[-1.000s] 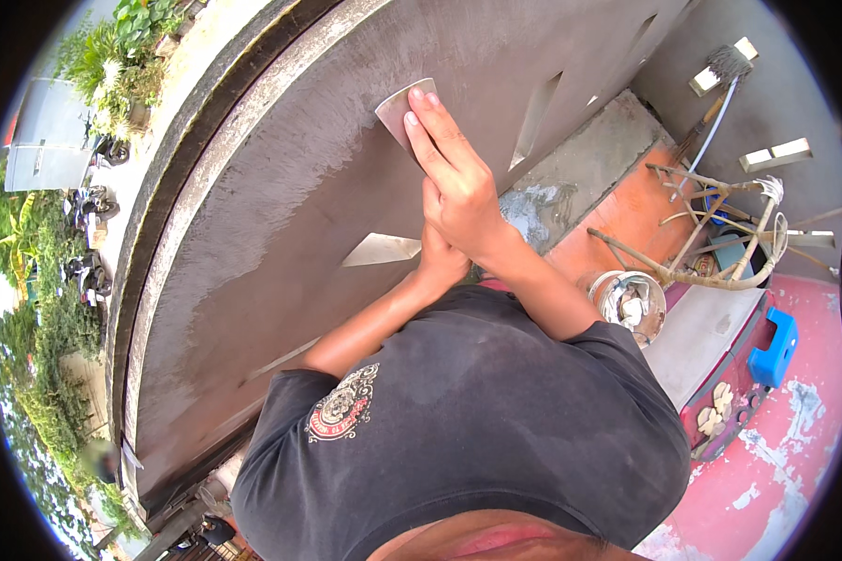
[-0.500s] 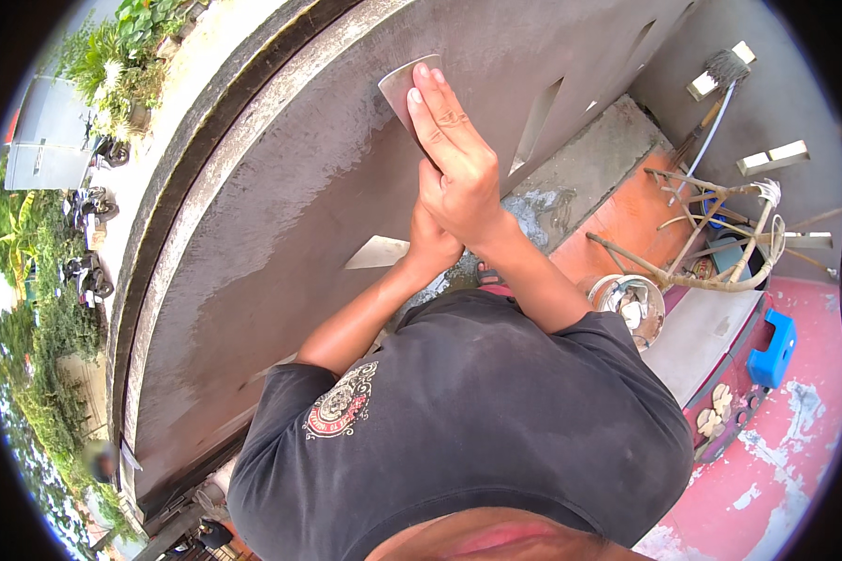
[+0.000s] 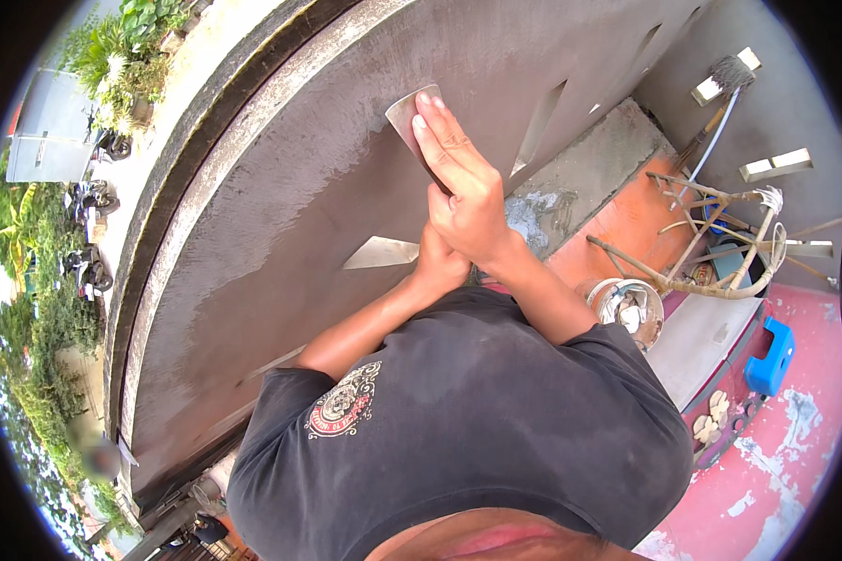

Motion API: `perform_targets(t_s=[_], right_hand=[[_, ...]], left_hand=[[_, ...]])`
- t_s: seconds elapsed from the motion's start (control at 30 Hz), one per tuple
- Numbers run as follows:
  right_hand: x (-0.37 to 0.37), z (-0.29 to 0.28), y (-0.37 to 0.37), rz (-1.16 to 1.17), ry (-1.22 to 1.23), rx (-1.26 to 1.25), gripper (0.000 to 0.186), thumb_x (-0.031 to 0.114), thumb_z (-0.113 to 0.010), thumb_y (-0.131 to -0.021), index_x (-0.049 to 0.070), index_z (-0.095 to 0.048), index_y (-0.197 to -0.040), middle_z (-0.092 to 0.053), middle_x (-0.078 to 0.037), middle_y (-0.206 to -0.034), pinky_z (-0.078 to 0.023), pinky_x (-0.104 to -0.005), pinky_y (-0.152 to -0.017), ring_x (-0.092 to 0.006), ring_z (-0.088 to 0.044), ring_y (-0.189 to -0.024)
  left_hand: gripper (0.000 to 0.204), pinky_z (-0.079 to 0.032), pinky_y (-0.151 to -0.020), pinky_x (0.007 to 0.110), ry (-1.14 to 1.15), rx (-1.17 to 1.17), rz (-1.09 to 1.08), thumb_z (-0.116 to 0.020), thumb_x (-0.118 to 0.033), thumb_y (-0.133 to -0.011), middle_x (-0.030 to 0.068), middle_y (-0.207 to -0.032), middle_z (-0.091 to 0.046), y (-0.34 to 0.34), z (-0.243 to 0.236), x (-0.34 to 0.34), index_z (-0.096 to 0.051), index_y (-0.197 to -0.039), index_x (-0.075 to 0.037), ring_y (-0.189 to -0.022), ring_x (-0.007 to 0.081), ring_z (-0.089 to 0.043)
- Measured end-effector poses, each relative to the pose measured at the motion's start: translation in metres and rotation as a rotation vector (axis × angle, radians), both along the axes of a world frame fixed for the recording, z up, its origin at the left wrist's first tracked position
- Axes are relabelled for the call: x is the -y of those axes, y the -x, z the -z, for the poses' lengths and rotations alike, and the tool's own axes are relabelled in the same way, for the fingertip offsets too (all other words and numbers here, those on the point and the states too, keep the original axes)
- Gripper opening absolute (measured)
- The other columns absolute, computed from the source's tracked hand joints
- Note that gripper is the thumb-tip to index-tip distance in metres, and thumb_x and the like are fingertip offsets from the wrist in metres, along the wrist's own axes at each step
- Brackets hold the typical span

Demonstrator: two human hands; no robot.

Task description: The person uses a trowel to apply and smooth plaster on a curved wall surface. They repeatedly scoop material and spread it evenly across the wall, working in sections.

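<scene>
My right hand (image 3: 458,182) grips a wide, flat metal scraper (image 3: 405,114), its index and middle fingers stretched over the blade, which lies against the dark grey plastered wall (image 3: 281,187). My left hand (image 3: 435,257) is closed just below and partly behind the right one; what its fingers hold is hidden. Uneven lighter streaks mark the plaster around and left of the blade, and slot openings pierce the wall.
At right: a bucket (image 3: 631,309), a bamboo frame (image 3: 697,266), a blue stool (image 3: 769,355), a board (image 3: 697,332) and a long-handled brush (image 3: 730,75). A pink peeling surface (image 3: 776,439) lies lower right. Parked motorbikes (image 3: 89,271) and plants show beyond the wall.
Both hands and the scraper went up the wall between a second and half a second ago, then came back down to slightly lower and right of where they started.
</scene>
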State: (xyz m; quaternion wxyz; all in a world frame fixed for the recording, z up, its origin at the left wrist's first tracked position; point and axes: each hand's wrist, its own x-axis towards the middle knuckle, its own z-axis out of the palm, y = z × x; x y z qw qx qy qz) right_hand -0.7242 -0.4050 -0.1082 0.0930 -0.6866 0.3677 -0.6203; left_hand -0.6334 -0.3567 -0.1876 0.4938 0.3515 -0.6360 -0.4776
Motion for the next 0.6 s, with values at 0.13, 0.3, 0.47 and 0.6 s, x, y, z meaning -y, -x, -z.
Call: perform_targets(t_s=[0.13,0.3,0.47,0.6], right_hand=[[0.003,0.007,-0.002,0.022,0.021,-0.014,0.067,-0.020,-0.049,-0.069,-0.005,-0.059,-0.133,-0.054,-0.021,-0.144,-0.043,-0.0467,-0.114,-0.0389,-0.049,-0.136],[0.001,0.010,-0.006,0.019,0.018,0.009,0.066,-0.020,-0.050,-0.069,-0.005,-0.059,-0.133,-0.054,-0.021,-0.144,-0.043,-0.0468,-0.113,-0.0396,-0.049,-0.136],[0.009,0.002,-0.010,0.030,0.134,0.048,0.066,-0.020,-0.049,-0.068,-0.005,-0.060,-0.131,-0.054,-0.022,-0.143,-0.043,-0.0455,-0.113,-0.0398,-0.049,-0.136],[0.014,-0.003,-0.004,0.037,0.001,0.030,0.072,-0.021,-0.048,-0.065,-0.004,-0.059,-0.134,-0.053,-0.022,-0.144,-0.042,-0.0459,-0.114,-0.0397,-0.047,-0.138]], left_hand=[[0.038,-0.048,-0.094,0.039,0.026,0.039,-0.039,-0.057,-0.002,-0.089,0.0179,-0.122,-0.061,-0.006,0.003,0.004,-0.053,-0.127,0.003,-0.117,0.0271,-0.060],[0.037,-0.049,-0.093,0.038,0.042,0.076,-0.064,-0.058,-0.003,-0.089,0.0172,-0.120,-0.062,-0.006,-0.002,-0.001,-0.054,-0.125,0.003,-0.115,0.0273,-0.061],[0.035,-0.049,-0.091,0.038,0.076,0.007,-0.127,-0.060,-0.001,-0.089,0.0171,-0.118,-0.063,-0.009,-0.015,0.010,-0.055,-0.123,0.003,-0.111,0.0253,-0.061],[0.039,-0.048,-0.095,0.039,-0.150,0.114,0.019,-0.058,-0.001,-0.090,0.0177,-0.122,-0.062,-0.011,-0.020,0.018,-0.052,-0.128,0.004,-0.116,0.0263,-0.060]])
